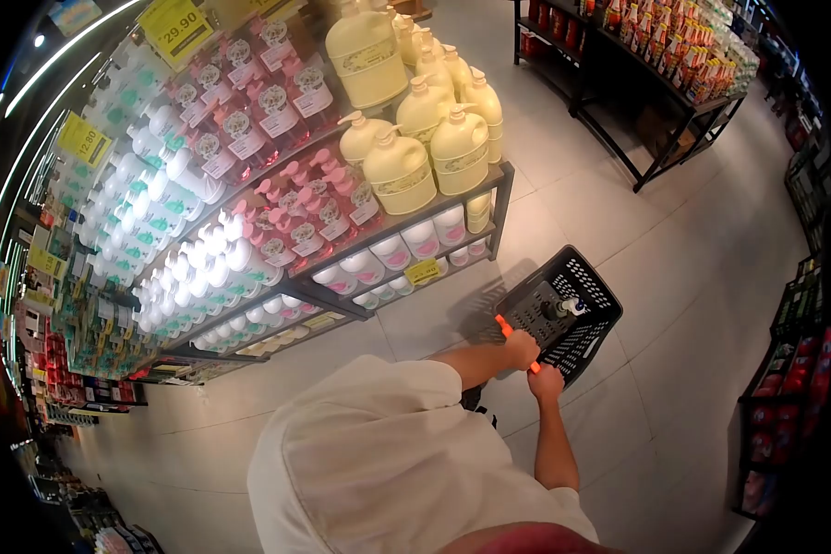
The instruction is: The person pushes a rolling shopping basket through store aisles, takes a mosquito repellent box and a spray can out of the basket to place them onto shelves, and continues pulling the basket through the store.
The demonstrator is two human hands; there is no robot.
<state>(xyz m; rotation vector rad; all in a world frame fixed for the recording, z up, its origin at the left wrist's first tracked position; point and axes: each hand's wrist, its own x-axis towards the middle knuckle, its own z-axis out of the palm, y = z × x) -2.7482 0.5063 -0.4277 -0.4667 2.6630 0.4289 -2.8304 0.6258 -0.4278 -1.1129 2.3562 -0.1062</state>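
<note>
My left hand [522, 351] is closed around the orange handle [505, 327] of a black plastic shopping basket [604, 309]. Close beside it, my right hand [547, 381] grips the handle's other end. The basket has slotted sides and stands in front of my body over the floor. Inside lies a small bottle [572, 306] with white and dark blue parts, next to a greyish item I cannot make out. My fingers are partly hidden by the backs of my hands.
To the left stands a metal-framed shelf [503, 212] with cream pump jugs [397, 171], pink pump bottles [328, 217], white bottles [208, 258] and yellow price tags [175, 30]. A black table [639, 166] of bottles is at the back right. Dark shelves [774, 406] line the right.
</note>
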